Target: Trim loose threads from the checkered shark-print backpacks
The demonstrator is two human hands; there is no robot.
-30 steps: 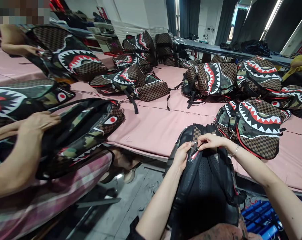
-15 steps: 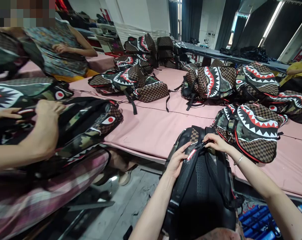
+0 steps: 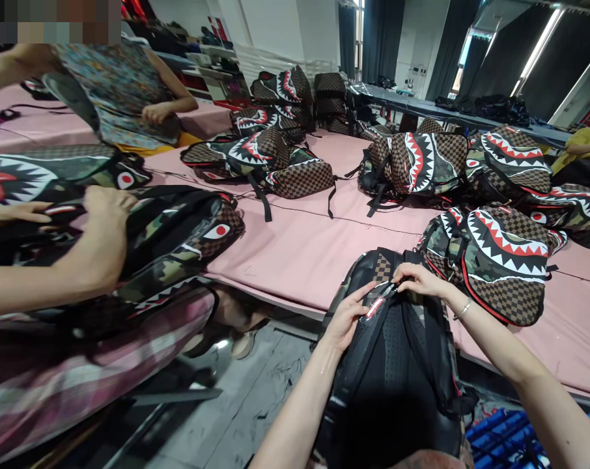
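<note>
A backpack (image 3: 390,365) stands in front of me against the table edge, its black padded back and shoulder straps facing me. My left hand (image 3: 348,320) grips the upper part of the left shoulder strap (image 3: 361,365), its thumb beside a shiny red-and-white label (image 3: 374,307). At the top of the straps, my right hand (image 3: 419,280) pinches a small piece close to the left fingertips; the fingers hide what it is. A brown checked patch (image 3: 383,267) shows just above both hands.
A pink-covered table (image 3: 285,247) carries several shark-mouth backpacks (image 3: 507,260). At left, a co-worker's arm (image 3: 87,254) reaches over another backpack (image 3: 178,244). Another person (image 3: 124,98) is across the table. Blue bundled items (image 3: 500,440) lie at lower right.
My right fingers have shifted slightly left and up at the strap top, while my left hand keeps its grip. The person across the table has moved an arm out to the left.
</note>
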